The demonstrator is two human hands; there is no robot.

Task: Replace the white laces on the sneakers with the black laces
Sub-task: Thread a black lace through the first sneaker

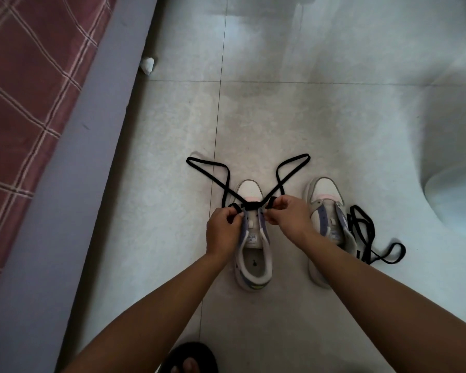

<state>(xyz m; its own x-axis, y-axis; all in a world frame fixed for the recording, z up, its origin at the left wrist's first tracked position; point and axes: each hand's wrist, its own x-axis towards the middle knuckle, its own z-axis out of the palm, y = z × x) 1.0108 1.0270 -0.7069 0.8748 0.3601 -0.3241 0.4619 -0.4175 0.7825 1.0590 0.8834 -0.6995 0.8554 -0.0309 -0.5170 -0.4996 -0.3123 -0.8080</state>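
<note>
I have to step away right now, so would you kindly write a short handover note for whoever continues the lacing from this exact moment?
Left hand: pinches one end of the black lace at the left sneaker.
Right hand: pinches the other end of the same lace.
Things: both sneakers stand on the tiled floor; the spare black lace lies loose beside the right sneaker.
Done: no white laces in view; the black lace crosses the left sneaker's lowest eyelets, its loose lengths looping out over the floor ahead.
Left: lace the remaining eyelets of the left sneaker, then the whole right sneaker.
</note>
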